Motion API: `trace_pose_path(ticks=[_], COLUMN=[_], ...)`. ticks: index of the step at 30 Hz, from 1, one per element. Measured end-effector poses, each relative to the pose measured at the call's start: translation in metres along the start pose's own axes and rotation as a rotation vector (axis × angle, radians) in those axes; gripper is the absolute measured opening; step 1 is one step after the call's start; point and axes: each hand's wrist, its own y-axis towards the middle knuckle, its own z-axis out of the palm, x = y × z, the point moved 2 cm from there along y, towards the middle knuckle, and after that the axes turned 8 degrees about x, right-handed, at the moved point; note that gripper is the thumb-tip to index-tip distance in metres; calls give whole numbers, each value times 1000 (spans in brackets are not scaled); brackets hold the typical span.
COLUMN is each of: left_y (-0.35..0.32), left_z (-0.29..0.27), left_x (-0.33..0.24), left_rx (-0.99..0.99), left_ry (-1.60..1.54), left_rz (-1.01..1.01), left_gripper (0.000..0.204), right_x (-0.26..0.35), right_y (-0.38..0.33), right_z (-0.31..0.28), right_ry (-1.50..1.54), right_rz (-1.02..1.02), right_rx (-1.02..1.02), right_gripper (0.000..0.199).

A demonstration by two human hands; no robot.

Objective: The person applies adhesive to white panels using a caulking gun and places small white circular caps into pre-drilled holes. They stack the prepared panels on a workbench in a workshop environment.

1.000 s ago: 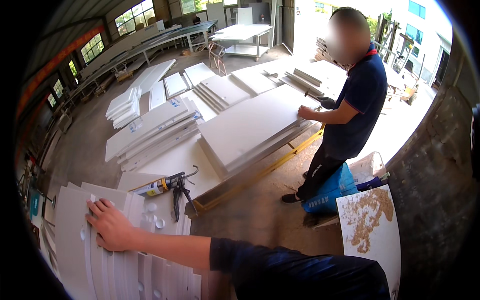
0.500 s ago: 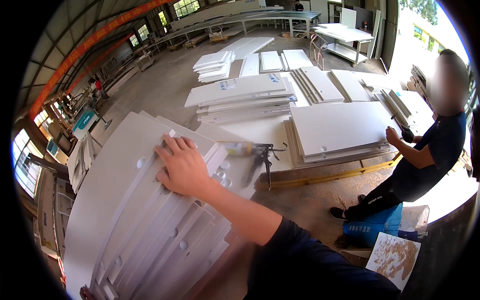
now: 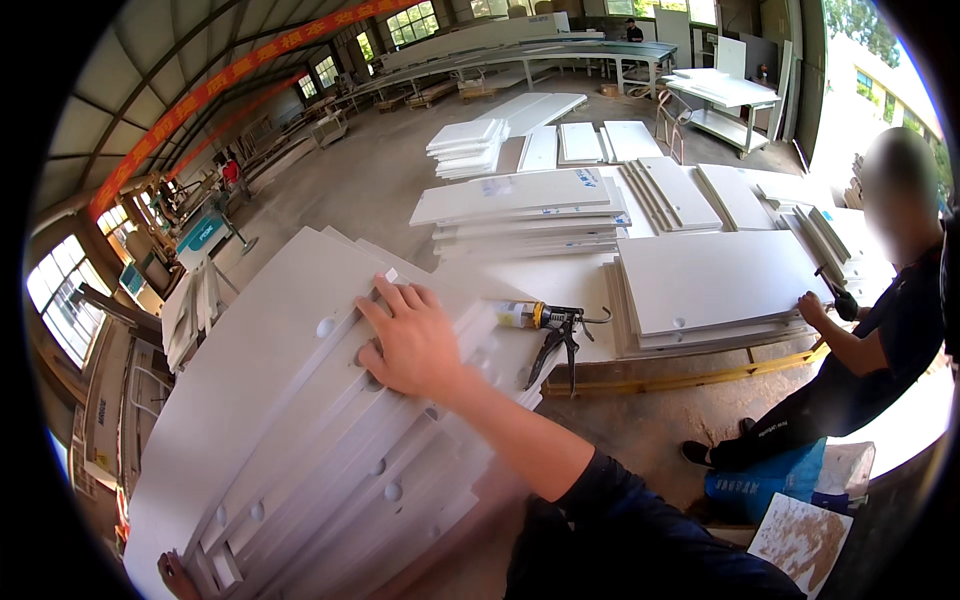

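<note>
A fanned stack of white panels (image 3: 300,400) with small round holes lies in front of me. My right hand (image 3: 415,335) is closed over the far end of a narrow white panel in it, fingers bent across its edge beside the wide top panel (image 3: 255,330). At the lower left, my left hand (image 3: 178,577) shows only in part, its fingers curled around the near end of the white panels. A caulking gun (image 3: 560,335) with a yellow-banded cartridge (image 3: 520,314) rests to the right of my right hand, on the far end of the stack.
More white panels lie in piles (image 3: 520,205) beyond and to the right (image 3: 720,280). At the right a co-worker (image 3: 880,320) stands holding a dark tool (image 3: 843,297). A blue bag (image 3: 765,480) and a dust-covered board (image 3: 800,540) are at the lower right.
The whole view has swung left, so the scene sits further right in the picture. More of my left hand shows. Both hands keep their places on the panels.
</note>
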Motion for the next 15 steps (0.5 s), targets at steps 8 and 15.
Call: trace_pose_path(ticks=[8,15], left_y=[-6,-25], left_z=[-4,-6], left_x=[5,-49], left_rx=[-45,-68], left_ry=[-38,-20], left_rz=[2,-17], left_gripper=[33,31], right_x=[1,3], right_y=[0,-1], right_z=[4,3], right_ry=[-16,-32], right_rz=[-21,-22], right_rx=[-41,-55], right_gripper=[51,49])
